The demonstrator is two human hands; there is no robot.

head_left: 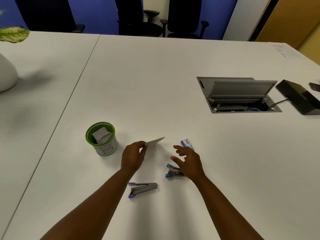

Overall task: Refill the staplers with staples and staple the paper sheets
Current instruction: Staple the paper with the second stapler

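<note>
My left hand (pixel 133 155) pinches a small stack of white paper sheets (pixel 155 141) above the table, its free end pointing right. My right hand (pixel 187 161) hovers open with spread fingers just right of the sheets. Under its wrist lies a stapler with light-blue ends (pixel 171 171), partly hidden. A second stapler with purple ends (pixel 142 187) lies hinged open near the table's front, between my forearms. A small blue box of staples (pixel 187 143) sits just beyond my right fingertips. A green-rimmed cup (pixel 102 138) to the left holds more folded paper.
The white table (pixel 155 84) has an open grey cable hatch (pixel 239 96) at the right, with a black device (pixel 299 97) beside it. A white vase (pixel 7 73) stands at the far left. Black office chairs (pixel 183 16) line the far side.
</note>
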